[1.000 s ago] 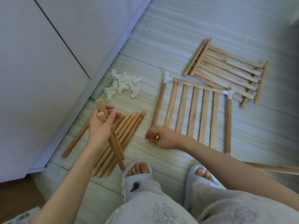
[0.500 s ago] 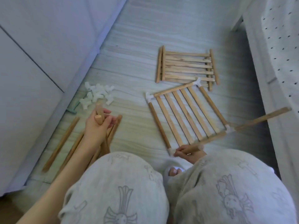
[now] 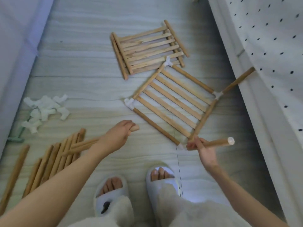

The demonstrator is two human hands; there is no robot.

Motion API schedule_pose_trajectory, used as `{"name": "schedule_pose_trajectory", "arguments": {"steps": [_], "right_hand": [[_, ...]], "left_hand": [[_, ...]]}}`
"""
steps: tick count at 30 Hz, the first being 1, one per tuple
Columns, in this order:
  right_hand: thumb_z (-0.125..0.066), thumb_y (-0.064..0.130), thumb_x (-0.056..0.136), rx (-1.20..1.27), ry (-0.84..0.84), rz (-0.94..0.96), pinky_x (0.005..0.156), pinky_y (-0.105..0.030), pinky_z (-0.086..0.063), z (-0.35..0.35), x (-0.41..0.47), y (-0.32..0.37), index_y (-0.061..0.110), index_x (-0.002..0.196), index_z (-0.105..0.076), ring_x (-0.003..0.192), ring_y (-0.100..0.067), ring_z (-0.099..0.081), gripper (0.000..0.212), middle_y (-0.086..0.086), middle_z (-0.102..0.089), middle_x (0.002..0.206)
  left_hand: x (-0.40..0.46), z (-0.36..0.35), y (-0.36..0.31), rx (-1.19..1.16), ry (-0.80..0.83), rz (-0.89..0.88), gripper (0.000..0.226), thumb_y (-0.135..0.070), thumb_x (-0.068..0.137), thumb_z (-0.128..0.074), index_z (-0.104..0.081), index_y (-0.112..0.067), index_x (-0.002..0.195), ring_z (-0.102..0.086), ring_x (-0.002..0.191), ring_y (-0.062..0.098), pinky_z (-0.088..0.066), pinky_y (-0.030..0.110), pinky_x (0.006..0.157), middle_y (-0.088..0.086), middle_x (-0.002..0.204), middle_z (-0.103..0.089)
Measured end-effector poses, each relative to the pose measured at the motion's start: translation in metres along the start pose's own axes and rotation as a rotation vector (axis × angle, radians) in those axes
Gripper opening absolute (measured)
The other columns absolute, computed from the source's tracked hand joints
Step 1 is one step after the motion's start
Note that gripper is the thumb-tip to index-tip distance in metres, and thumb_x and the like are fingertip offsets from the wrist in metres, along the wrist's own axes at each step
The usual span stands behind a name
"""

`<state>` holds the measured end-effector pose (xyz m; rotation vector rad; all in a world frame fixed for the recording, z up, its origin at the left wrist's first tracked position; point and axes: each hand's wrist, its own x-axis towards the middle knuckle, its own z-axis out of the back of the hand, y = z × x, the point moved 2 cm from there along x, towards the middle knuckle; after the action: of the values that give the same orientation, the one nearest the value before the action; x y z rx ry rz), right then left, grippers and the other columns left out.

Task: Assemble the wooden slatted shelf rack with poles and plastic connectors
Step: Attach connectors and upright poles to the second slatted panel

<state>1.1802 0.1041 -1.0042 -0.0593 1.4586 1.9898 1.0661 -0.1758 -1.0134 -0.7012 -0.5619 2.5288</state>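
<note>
The rack was at an early stage. One slatted shelf panel (image 3: 170,102) lay on the floor (image 3: 82,71) in the centre right of the frame, framed by poles with white plastic connectors (image 3: 129,104) at its corners; the connector (image 3: 217,95) at the right corner also carried a pole (image 3: 237,81) pointing off toward the upper right. The near corner, low in the frame beside the right hand, showed only a small white piece, too blurred to say whether it was seated.

Above it, in the upper centre, a stack of further slatted panels (image 3: 147,48) lay loose with no connectors fitted. At the left edge a heap of spare connectors (image 3: 44,110) sat on the floor, and in the lower left a spread of unused poles (image 3: 54,159) lay side by side.

The left hand (image 3: 118,136) was curled round two poles (image 3: 82,145), their ends poking out past the fingers. The right hand (image 3: 202,147) pinched a short pole (image 3: 218,142) near the panel's near corner, its free end pointing right.

By this showing, one tier was nearly framed; the remaining panels, most uprights and most connectors were still to be joined.
</note>
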Motion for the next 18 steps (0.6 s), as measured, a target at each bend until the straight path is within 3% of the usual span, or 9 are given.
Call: {"name": "schedule_pose_trajectory", "arguments": {"steps": [3,7,9,13,18], "right_hand": [[-0.046,0.012,0.098,-0.003,0.046,0.011,0.059,-0.004,-0.040,0.001,0.004,-0.002,-0.005,0.067,-0.063,0.061,-0.004,-0.058,0.040,-0.015,-0.064,0.068],[-0.047,0.007,0.096,-0.014,0.115,0.024,0.062,-0.006,-0.039,0.005,0.009,-0.008,-0.002,0.059,-0.061,0.062,0.002,-0.061,0.041,-0.015,-0.066,0.069],[-0.048,0.008,0.096,-0.023,0.144,0.025,0.061,-0.006,-0.039,0.006,0.011,-0.010,-0.002,0.059,-0.061,0.068,-0.001,-0.064,0.041,-0.011,-0.068,0.071],[-0.047,0.009,0.096,-0.038,0.211,0.023,0.061,-0.008,-0.040,0.013,0.014,-0.010,0.004,0.058,-0.064,0.075,-0.008,-0.066,0.042,-0.005,-0.071,0.074],[-0.047,0.008,0.096,0.005,0.168,0.028,0.063,-0.006,-0.042,0.016,0.019,-0.004,0.002,0.063,-0.065,0.072,-0.008,-0.064,0.038,-0.013,-0.070,0.078]], "left_hand": [[0.042,-0.019,-0.011,0.258,0.137,-0.041,0.055,-0.002,0.097,-0.037,-0.021,-0.016,0.147,-0.001,0.146,0.024,-0.021,0.050,0.113,0.001,0.159,-0.005],[0.083,-0.030,-0.019,0.412,0.214,-0.040,0.064,0.002,0.096,-0.038,-0.012,-0.023,0.150,0.014,0.145,0.025,-0.010,0.059,0.112,-0.002,0.159,0.009],[0.091,-0.032,-0.013,0.388,0.263,0.002,0.065,0.003,0.096,-0.036,-0.013,-0.025,0.150,0.011,0.145,0.023,-0.012,0.060,0.112,-0.003,0.159,0.005],[0.082,-0.040,-0.007,0.327,0.206,0.046,0.061,0.004,0.094,-0.037,-0.025,-0.025,0.146,-0.001,0.145,0.022,-0.015,0.064,0.109,-0.003,0.151,-0.018],[0.051,-0.053,-0.008,0.337,0.142,0.106,0.055,-0.001,0.094,-0.036,-0.031,-0.026,0.143,-0.014,0.141,0.022,-0.006,0.066,0.108,-0.001,0.146,-0.030]]}}
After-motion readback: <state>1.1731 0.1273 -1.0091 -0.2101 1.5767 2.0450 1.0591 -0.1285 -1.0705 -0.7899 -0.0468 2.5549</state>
